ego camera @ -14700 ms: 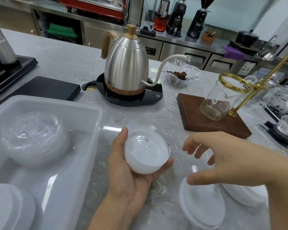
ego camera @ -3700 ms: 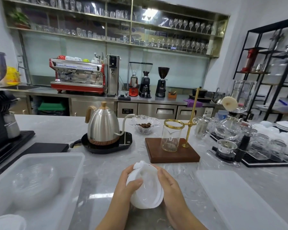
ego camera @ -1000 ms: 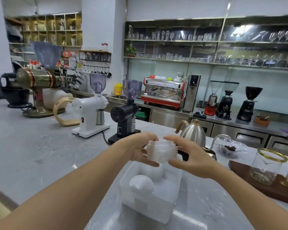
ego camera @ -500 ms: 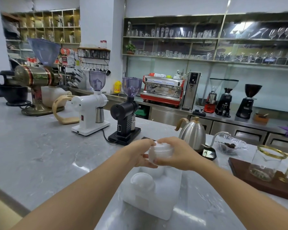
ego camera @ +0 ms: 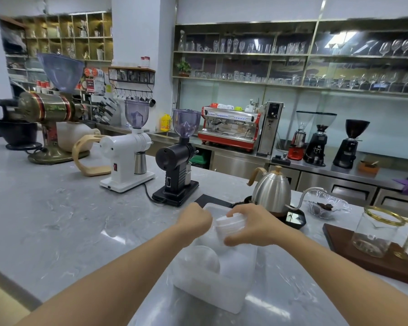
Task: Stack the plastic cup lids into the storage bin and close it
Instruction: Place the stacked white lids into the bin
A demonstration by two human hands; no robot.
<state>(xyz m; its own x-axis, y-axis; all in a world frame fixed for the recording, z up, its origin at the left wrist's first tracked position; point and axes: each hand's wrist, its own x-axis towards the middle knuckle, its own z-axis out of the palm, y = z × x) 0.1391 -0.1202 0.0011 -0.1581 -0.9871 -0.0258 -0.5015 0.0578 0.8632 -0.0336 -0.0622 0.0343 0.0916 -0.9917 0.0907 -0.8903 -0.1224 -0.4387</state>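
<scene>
Marble-grey counter (ego camera: 57, 222) carries the translucent storage bin (ego camera: 212, 295), open on top, one lid pile (ego camera: 204, 257) inside. Above its far end, left hand (ego camera: 196, 220) and right hand (ego camera: 252, 227) clasp a white stack of lids (ego camera: 229, 225) between them.

A second ago both hands held the stack of lids (ego camera: 230, 225) up above the bin (ego camera: 212, 288); now it has come down to the far end of the bin, at about 12 o'clock from the dome of lids (ego camera: 201, 257) already inside. The right hand (ego camera: 252, 225) has closed its grip over the stack from the right, while the left hand (ego camera: 194, 218) has curled into a loose fist at the stack's 9 o'clock side. Earlier, loose lids lay on the surface; these are out of view now.
</scene>
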